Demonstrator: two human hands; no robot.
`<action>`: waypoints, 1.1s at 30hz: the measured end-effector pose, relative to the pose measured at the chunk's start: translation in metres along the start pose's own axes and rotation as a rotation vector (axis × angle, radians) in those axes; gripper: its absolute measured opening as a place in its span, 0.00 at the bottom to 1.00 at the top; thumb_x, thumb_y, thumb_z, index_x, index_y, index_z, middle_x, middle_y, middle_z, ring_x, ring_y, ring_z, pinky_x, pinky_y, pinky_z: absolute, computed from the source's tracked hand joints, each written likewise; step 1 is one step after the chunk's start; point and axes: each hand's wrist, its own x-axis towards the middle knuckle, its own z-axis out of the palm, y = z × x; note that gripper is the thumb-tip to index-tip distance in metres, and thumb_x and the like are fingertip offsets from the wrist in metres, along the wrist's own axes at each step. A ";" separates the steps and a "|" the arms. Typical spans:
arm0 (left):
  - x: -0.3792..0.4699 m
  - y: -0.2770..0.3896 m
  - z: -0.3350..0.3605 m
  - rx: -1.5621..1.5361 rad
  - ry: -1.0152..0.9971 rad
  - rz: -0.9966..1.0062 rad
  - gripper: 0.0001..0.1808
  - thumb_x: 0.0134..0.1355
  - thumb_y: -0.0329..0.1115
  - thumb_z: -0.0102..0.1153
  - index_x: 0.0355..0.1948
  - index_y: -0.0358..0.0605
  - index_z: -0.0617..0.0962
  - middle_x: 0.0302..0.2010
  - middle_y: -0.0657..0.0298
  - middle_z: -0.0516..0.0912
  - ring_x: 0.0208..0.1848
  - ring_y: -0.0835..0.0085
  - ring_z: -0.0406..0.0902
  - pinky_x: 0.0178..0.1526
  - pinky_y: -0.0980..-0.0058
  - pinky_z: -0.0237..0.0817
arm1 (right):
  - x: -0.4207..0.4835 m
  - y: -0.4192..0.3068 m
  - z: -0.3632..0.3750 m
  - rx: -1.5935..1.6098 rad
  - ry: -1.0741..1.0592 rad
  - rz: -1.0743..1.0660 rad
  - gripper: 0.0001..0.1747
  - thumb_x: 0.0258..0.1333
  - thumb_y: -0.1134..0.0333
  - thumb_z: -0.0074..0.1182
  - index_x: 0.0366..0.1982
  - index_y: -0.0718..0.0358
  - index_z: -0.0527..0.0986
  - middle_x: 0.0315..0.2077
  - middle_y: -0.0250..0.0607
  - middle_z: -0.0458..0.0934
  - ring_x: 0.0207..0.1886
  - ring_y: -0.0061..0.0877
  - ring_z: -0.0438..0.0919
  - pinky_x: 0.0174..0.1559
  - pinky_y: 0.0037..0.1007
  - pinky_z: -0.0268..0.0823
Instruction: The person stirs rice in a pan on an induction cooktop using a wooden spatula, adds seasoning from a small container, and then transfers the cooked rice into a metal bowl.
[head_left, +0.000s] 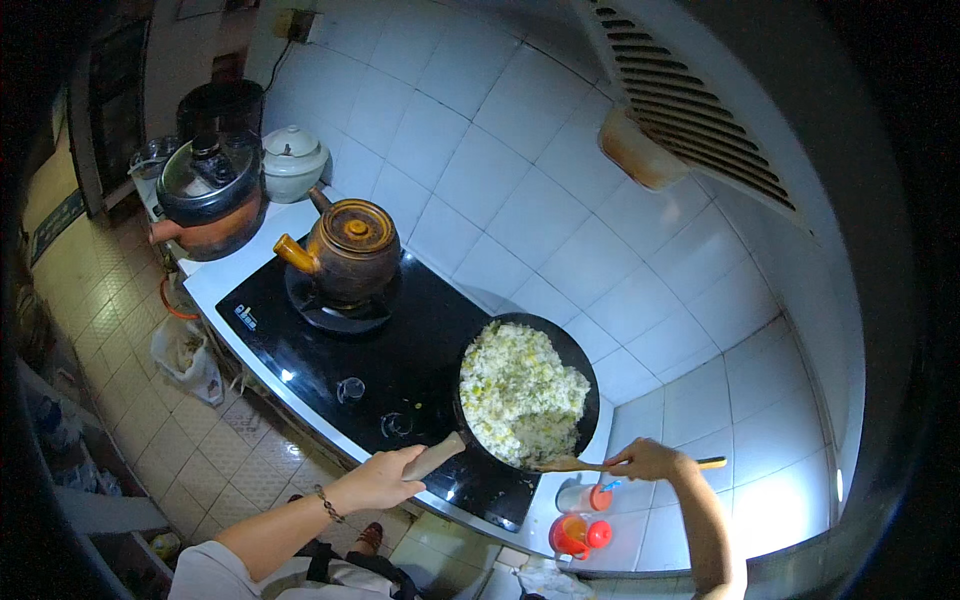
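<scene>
My left hand (382, 478) is closed around the pale handle (435, 457) of a dark wok (589, 360) on the right side of the cooktop. Rice mixed with green and yellow bits (521, 390) fills most of the pan. In my right hand (643, 459) is a wooden spatula (570, 464), gripped along its shaft. Its blade touches the near edge of the rice, and the yellow-tipped end sticks out past my wrist.
A brown clay pot (352, 251) with a lid stands on the left burner of the black glass cooktop (300, 360). Beyond it are a clay casserole (217, 236) and a white lidded jar (294, 169). Two red-lidded containers (581, 536) stand right of the cooktop. The range hood (690, 97) overhangs.
</scene>
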 end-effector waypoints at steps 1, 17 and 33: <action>0.001 0.002 0.000 0.001 -0.007 -0.006 0.34 0.54 0.37 0.59 0.60 0.34 0.64 0.45 0.39 0.77 0.47 0.50 0.77 0.49 0.65 0.67 | 0.018 0.011 0.016 -0.048 0.063 -0.116 0.19 0.56 0.50 0.52 0.46 0.49 0.79 0.29 0.43 0.83 0.31 0.33 0.81 0.38 0.33 0.72; 0.000 0.006 0.002 0.030 -0.011 -0.031 0.31 0.55 0.37 0.58 0.58 0.37 0.65 0.41 0.39 0.78 0.43 0.45 0.77 0.45 0.60 0.68 | 0.147 -0.089 0.095 0.595 0.779 -0.111 0.20 0.53 0.57 0.57 0.42 0.65 0.79 0.33 0.56 0.80 0.37 0.44 0.80 0.40 0.36 0.71; 0.003 -0.002 0.003 0.092 0.027 -0.019 0.30 0.54 0.37 0.61 0.58 0.43 0.67 0.40 0.49 0.79 0.41 0.58 0.79 0.43 0.66 0.68 | 0.082 -0.085 0.072 1.654 0.231 -0.097 0.16 0.64 0.59 0.47 0.47 0.62 0.71 0.21 0.30 0.66 0.16 0.12 0.57 0.17 0.16 0.50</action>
